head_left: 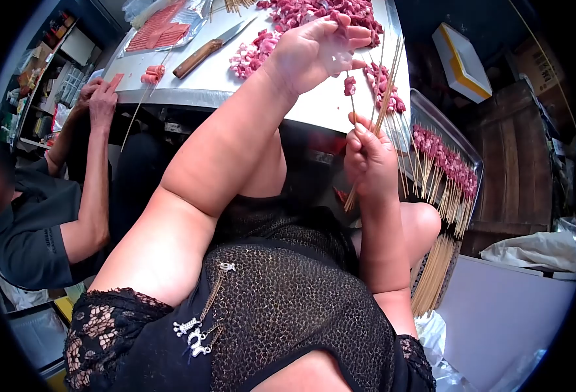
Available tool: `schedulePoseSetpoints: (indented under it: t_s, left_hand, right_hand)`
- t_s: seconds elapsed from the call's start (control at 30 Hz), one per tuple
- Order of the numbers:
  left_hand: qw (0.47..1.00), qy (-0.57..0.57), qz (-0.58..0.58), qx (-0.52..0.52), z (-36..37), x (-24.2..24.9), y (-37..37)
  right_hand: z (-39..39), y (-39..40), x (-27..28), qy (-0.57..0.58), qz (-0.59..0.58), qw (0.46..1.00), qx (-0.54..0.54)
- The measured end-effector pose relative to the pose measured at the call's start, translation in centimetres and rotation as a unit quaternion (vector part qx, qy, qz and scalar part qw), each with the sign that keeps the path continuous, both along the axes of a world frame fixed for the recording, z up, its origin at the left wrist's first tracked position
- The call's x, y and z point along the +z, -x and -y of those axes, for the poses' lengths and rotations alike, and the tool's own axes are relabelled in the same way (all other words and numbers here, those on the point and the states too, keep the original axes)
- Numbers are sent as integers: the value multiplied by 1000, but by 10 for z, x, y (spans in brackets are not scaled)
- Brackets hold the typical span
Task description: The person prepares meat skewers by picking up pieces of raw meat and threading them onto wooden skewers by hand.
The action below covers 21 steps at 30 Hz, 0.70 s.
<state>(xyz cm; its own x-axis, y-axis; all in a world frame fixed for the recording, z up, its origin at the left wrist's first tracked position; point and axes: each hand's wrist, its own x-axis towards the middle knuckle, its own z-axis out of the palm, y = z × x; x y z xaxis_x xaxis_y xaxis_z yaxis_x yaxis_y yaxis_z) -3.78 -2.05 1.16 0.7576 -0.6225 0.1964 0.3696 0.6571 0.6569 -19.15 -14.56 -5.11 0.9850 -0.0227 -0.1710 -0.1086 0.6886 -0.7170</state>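
Observation:
My left hand is over the white table, palm turned toward me and fingers stretched apart. A shiny, translucent patch shows on its palm, which I cannot make out. Just below its fingers, a chunk of raw meat is threaded on a thin bamboo skewer. My right hand is closed around that skewer and a bundle of bamboo skewers that point upward. Beyond the left hand lies a pile of diced raw meat; more meat pieces lie behind the skewers.
A metal tray of meat skewers stands at the right, with bare sticks below it. A knife lies on the table near red meat slices. At the left, a co-worker's hands handle meat.

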Motion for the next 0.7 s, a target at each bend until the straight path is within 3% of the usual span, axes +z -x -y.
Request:
schedulePoseSetpoints:
  t_s: [0.17, 0.2, 0.33, 0.53, 0.63, 0.67, 0.7]
  left_hand:
    - [993, 99, -9, -69, -1, -9, 0]
    - [996, 72, -28, -43, -2, -4, 7]
    - [994, 103, -28, -34, -4, -13, 3]
    - [995, 73, -72, -15, -2, -12, 15]
    - [991, 1, -124, 47, -8, -7, 9]
    - [991, 5, -122, 50, -10, -5, 8]
    - [991, 6, -118, 58, -11, -4, 6]
  right_hand:
    - [-11, 10, 6, -115, -11, 992, 57]
    - [-15, 10, 5, -146, -2, 987, 74]
    - [-24, 11, 11, -118, 2, 993, 9]
    - [-33, 1, 26, -74, 24, 997, 2]
    - [-32, -3, 31, 140, 12, 989, -46]
    - [-32, -2, 29, 143, 14, 989, -43]
    - [-32, 1, 27, 249, 29, 965, -77]
